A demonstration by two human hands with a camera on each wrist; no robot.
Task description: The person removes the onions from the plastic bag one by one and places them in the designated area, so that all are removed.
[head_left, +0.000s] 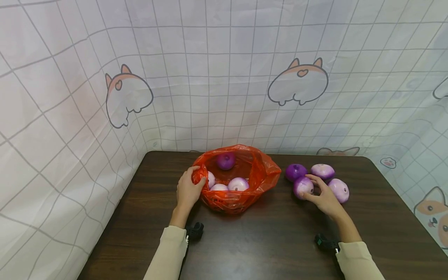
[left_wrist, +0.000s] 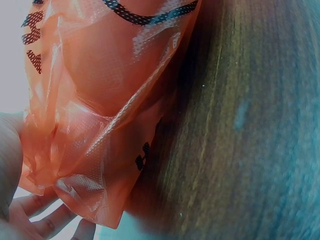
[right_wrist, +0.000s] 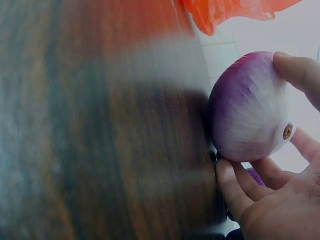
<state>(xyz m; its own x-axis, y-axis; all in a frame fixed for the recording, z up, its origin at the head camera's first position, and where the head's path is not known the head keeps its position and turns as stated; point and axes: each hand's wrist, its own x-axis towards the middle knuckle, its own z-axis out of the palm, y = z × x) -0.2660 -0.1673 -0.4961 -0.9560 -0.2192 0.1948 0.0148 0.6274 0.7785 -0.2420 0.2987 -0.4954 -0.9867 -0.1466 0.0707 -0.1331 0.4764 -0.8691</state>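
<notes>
My left hand [head_left: 189,189] grips the left rim of an open red plastic bag [head_left: 227,202]. In the left wrist view the bag's thin, crumpled side [left_wrist: 85,135] hangs beside the fingers. Several onions lie inside, among them a dark purple onion [head_left: 225,160] at the back and a paler one [head_left: 238,184] in front. To the right of the bag, my right hand [head_left: 323,199] holds a purple-and-white onion [head_left: 303,187] between thumb and fingers. The right wrist view shows this onion [right_wrist: 250,107] with its brown root end turned toward the palm.
Around the held onion lie a dark purple onion [head_left: 296,172] and two paler onions, one behind [head_left: 322,171] and one to the right [head_left: 338,190]. All rest on a dark wooden table [head_left: 245,241]. A white grid-patterned cloth [head_left: 224,85] hangs behind the table and along its sides.
</notes>
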